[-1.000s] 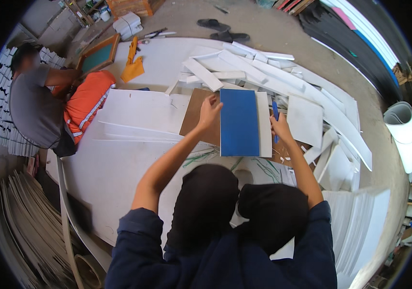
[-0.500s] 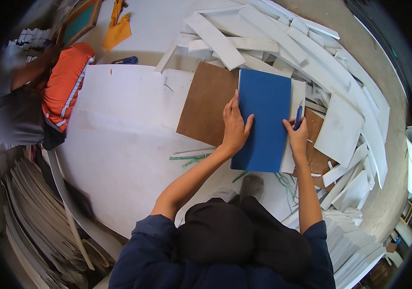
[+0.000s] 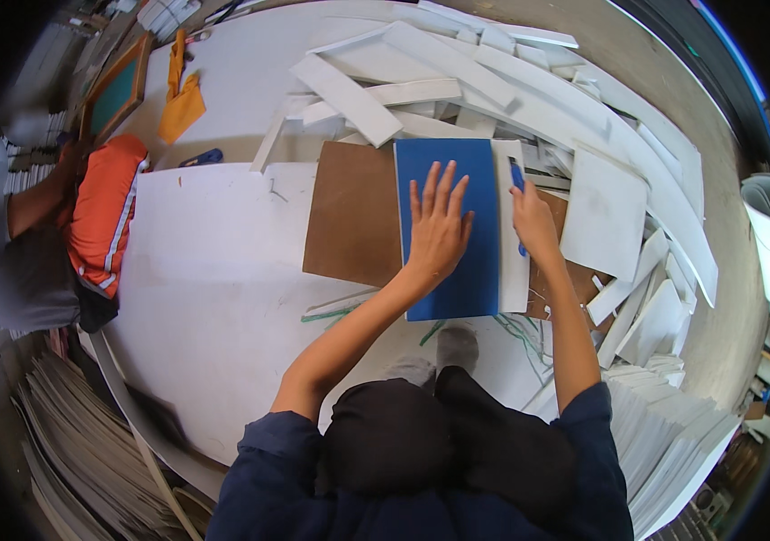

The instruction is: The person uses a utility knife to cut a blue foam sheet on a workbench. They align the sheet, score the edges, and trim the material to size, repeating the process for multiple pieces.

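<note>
My left hand (image 3: 439, 225) lies flat with spread fingers on a blue rectangular board (image 3: 475, 284). Wrapped in the fingers of my right hand (image 3: 536, 221) is a blue utility knife (image 3: 516, 173), held along the far right part of a white sheet (image 3: 513, 288) that sticks out from under the blue board. Whether its blade touches the sheet I cannot make out. A brown board (image 3: 349, 216) lies to the left, partly beneath the blue one. Another brown board (image 3: 550, 212) shows on the right, mostly covered.
White offcut strips (image 3: 421, 90) pile up at the far side and right. Stacked white sheets (image 3: 664, 442) stand at lower right, grey sheets (image 3: 87, 442) at lower left. A person in an orange garment (image 3: 107, 216) sits at left. Another blue cutter (image 3: 201, 159) and green straps (image 3: 520, 334) lie around.
My left hand has shifted from the blue board's left edge onto its face, fingers spreading. My right hand, with the knife, has moved farther up along the white sheet. The view has shifted slightly.
</note>
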Demonstrator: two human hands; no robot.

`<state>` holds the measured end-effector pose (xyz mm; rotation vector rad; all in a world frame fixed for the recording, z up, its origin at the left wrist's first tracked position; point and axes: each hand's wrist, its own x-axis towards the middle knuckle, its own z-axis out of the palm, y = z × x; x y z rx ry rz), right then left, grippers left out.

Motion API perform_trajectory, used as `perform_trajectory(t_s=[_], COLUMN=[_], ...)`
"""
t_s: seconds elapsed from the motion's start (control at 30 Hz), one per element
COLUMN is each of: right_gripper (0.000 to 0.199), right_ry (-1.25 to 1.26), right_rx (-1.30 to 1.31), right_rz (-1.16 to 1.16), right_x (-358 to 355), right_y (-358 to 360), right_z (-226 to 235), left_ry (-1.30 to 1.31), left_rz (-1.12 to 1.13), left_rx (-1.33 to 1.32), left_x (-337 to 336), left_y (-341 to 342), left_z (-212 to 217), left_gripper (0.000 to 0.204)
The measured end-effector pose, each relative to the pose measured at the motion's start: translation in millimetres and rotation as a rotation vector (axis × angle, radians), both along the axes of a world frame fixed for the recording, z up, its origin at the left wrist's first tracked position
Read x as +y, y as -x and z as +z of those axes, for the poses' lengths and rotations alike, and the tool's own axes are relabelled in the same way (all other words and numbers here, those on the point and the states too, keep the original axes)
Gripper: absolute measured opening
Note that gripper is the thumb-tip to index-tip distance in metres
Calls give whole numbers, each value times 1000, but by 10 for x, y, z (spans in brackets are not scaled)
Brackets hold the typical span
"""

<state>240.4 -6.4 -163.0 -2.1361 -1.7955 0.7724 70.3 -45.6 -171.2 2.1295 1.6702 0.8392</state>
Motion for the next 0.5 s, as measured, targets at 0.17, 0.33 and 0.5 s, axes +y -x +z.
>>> perform_trajectory(t_s=[0.17,0.33,0.5], right_gripper=[26,27,29], right_ry=[-2,-3,20], right_rx=[-170,-199,-175], right_rz=[119,131,175], right_x=[309,404,494], right_y=[154,258,147], right_z=[26,-46,-76], left_ry=[18,15,8], left_rz=[62,67,56], left_rx=[189,299,319], left_x=[111,94,91], left_y=[-297,-292,-340], left_z=[-256,-292,-263], left_gripper=[51,52,51])
